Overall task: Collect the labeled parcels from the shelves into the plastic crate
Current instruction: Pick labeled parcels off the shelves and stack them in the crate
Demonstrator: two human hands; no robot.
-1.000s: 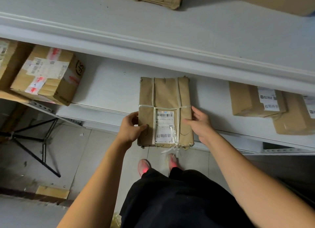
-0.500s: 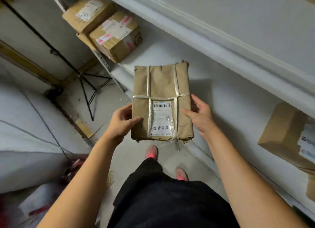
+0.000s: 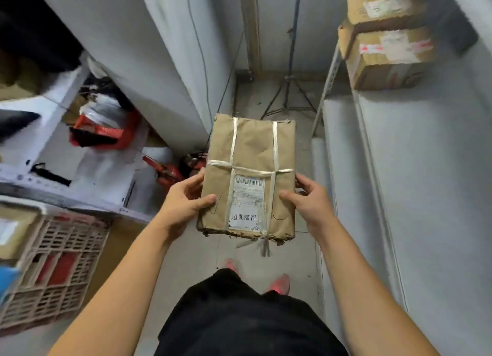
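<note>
Flat brown-paper parcel tied with pale string, white barcode label (image 3: 249, 178), held in mid-air over the aisle floor. Left hand (image 3: 183, 204) and right hand (image 3: 310, 202) grip opposite edges, fingers (image 3: 287, 196) curled on. Pinkish lattice plastic crate (image 3: 56, 270) lower left.

Narrow aisle. Floor (image 3: 290, 251): pale grey tiles. Right side: white metal shelving (image 3: 412, 182) carried on a slotted upright (image 3: 328, 84). Left side: second white shelf unit (image 3: 64, 156) beside a plain grey-white panel (image 3: 159, 62). Far end: black tripod stand (image 3: 288, 97) on the floor; a thin cable (image 3: 203, 52) runs down the panel. Lighting even, subdued.
</note>
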